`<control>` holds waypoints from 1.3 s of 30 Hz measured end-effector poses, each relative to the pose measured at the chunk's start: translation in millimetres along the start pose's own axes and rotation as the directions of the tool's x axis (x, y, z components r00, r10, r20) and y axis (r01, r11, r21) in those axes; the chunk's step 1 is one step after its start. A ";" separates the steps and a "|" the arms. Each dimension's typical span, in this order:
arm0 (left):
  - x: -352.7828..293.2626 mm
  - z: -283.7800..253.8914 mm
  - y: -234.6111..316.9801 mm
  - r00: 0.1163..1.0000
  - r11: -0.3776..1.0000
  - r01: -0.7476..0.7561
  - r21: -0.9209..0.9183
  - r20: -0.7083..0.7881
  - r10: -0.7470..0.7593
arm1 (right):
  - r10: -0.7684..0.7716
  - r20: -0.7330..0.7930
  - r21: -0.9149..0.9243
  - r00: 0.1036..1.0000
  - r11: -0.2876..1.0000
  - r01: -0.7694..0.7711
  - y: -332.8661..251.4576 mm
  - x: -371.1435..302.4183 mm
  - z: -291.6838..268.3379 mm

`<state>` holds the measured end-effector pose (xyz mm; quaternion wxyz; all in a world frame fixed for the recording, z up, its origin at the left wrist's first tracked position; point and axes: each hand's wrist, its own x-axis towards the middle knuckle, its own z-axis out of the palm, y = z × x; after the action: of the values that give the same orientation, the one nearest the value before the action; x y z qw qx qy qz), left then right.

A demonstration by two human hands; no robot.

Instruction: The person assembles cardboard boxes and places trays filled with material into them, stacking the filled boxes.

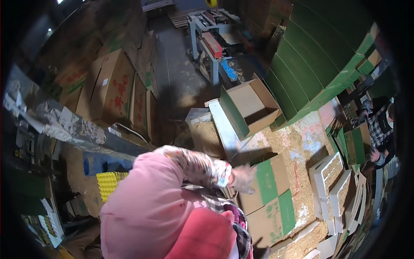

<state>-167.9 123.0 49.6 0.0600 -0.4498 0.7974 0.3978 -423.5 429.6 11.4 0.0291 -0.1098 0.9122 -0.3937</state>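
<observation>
My left arm, in a pink garment and a patterned sleeve cuff [217, 172], reaches across to the right. At its end my gloved left hand [243, 178] is blurred, but its fingers look spread, with nothing visible in them. It is over or against the near edge of a flat cardboard box [265, 207] with green bands; contact cannot be made out. Dark finger-like shapes [260, 249] by the box's lower corner may be my right hand, mostly cut off by the lower edge. A red sleeve [202, 235] lies in front of my body.
An open carton [250, 103] stands beyond the flat box, beside a tall stack of green cardboard [310, 60]. White-edged boards [330, 181] lie at right, near a person in checked clothing [379, 129]. Printed cartons [108, 86], a metal beam [77, 125] and yellow egg trays [110, 183] are at left.
</observation>
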 end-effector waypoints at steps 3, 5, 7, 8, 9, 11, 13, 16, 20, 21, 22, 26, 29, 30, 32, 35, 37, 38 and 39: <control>-28.1 -87.0 53.2 0.890 0.875 -0.446 0.189 -0.010 0.456 | -0.030 0.038 0.243 0.999 0.970 0.019 -18.1 17.6 -35.0; -39.0 -111.6 86.7 0.832 0.832 -0.554 0.033 -0.026 0.554 | -0.079 0.064 0.415 0.995 0.909 0.045 -44.2 38.0 -54.9; -28.3 -111.0 107.2 0.921 0.924 -0.378 -0.055 -0.123 0.370 | -0.207 0.077 0.487 0.975 0.861 0.144 -67.1 64.7 -63.9; 7.5 -99.1 103.8 0.944 0.961 -0.270 -0.053 -0.211 0.253 | -0.351 0.063 0.439 0.934 0.851 0.290 -72.2 77.9 -69.6; 83.9 -89.7 83.8 0.876 0.905 -0.401 0.145 -0.228 0.425 | -0.611 0.045 0.271 0.790 0.769 0.579 -72.7 87.8 -78.7; 120.2 -84.4 92.9 0.771 0.702 -0.482 0.524 -0.125 0.624 | -0.554 0.104 0.510 0.826 0.743 0.434 -54.8 142.2 -66.8; 6.2 -112.9 143.4 0.728 0.411 -0.431 0.804 0.040 0.684 | -0.158 0.330 0.648 0.931 0.755 -0.101 -89.3 131.2 -45.5; 6.3 -31.7 167.2 0.637 0.454 -0.757 0.470 0.378 0.671 | -0.834 0.511 0.802 0.209 0.550 0.232 -235.2 36.2 -49.3; 49.6 15.5 124.3 0.341 0.748 -0.601 -0.282 0.757 0.558 | -0.442 0.377 0.253 0.814 0.895 0.369 -144.6 120.7 60.0; 9.7 -15.0 132.6 0.341 0.685 -0.709 -0.168 0.769 0.541 | -0.603 0.220 -0.253 0.767 0.724 0.642 -105.6 138.7 67.6; -37.2 -51.4 130.2 0.367 0.610 -0.791 -0.041 0.766 0.528 | -0.668 0.193 -0.153 0.719 0.703 0.695 -92.3 138.5 68.4; 24.4 -29.7 83.7 0.785 0.858 -0.435 0.272 -0.352 0.510 | -0.154 0.905 -0.023 0.395 0.913 0.408 -100.4 199.0 3.5; 33.7 -16.1 64.4 0.888 0.919 -0.376 -0.122 -0.330 0.319 | -0.129 0.880 0.122 0.457 0.992 0.044 -180.4 145.2 -22.7; 34.5 -12.0 65.2 0.833 0.889 -0.446 -0.104 -0.411 0.370 | -0.278 0.799 0.121 0.532 0.943 0.311 -172.2 124.1 -25.3; 32.7 -14.7 61.2 0.699 0.817 -0.574 -0.054 -0.551 0.455 | -0.602 0.648 0.021 0.466 0.626 0.780 -166.4 76.4 -11.9; 30.1 -20.1 45.7 0.966 0.962 -0.223 -0.160 -0.165 0.197 | -0.785 0.595 -0.164 0.174 0.094 0.982 -115.4 3.6 14.7; 44.1 -36.5 48.8 0.975 0.938 -0.194 -0.287 0.048 0.216 | -0.889 0.204 -0.006 0.409 0.417 0.909 -73.2 23.9 35.6; 50.0 -41.8 47.9 0.939 0.908 -0.116 -0.403 0.252 0.232 | -0.798 0.024 0.041 0.602 0.603 0.797 -47.2 31.8 42.1; 55.5 -48.2 51.4 0.852 0.870 -0.028 -0.493 0.443 0.278 | -0.589 0.280 0.157 0.758 0.807 0.569 0.4 53.2 28.9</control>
<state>-227.2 67.0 86.9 0.1212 -0.2650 0.6680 0.6847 -471.3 397.4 -7.0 0.0546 -0.4468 0.8040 -0.3886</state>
